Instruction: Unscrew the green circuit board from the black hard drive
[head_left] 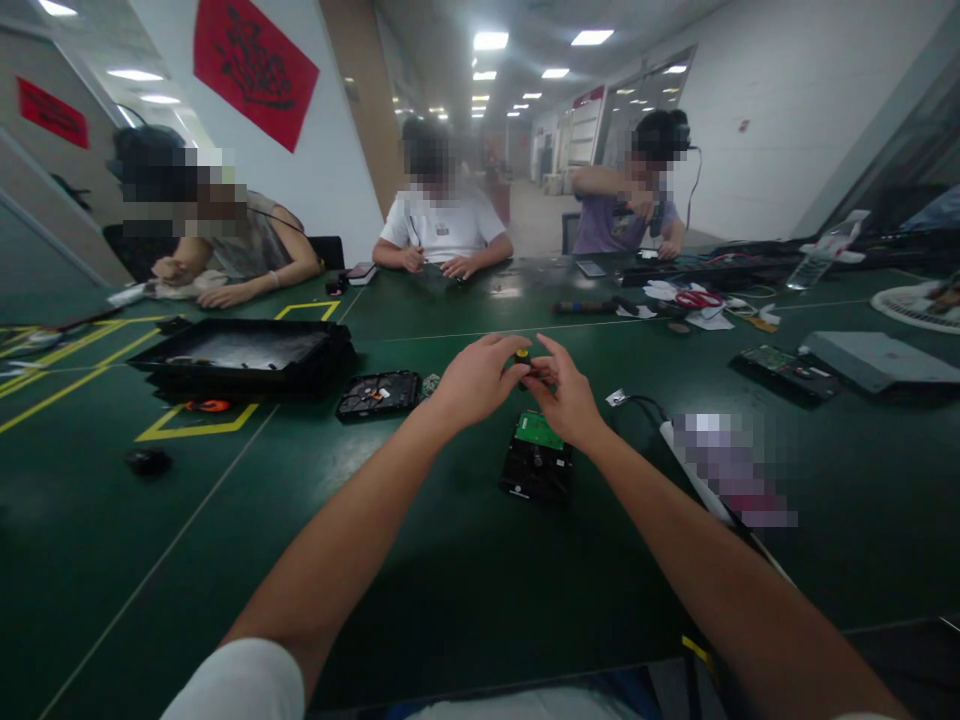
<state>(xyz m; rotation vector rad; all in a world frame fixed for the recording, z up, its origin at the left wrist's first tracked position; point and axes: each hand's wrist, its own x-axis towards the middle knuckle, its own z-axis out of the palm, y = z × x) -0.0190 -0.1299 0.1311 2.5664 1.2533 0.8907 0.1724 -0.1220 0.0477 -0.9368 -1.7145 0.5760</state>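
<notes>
My left hand (pixel 480 380) and my right hand (pixel 564 395) meet above the green table, both with their fingers closed round a small black piece with a yellow top (pixel 523 356). Fingers cover most of this piece, so its kind does not show. Just below my right hand lies a hard drive (pixel 536 470) with a green circuit board at its far end; the hand hides a part of it. Left of my left hand rests another dark hard drive (pixel 379 395), with a small circuit board (pixel 430 386) beside it.
Stacked black trays (pixel 247 350) stand at the left, near an orange-handled tool (pixel 208 406) and a black mouse (pixel 148 461). To the right are a power strip (pixel 697 470), another drive (pixel 784 372), a grey metal box (pixel 885 360) and a bottle (pixel 825 255). Three people sit opposite.
</notes>
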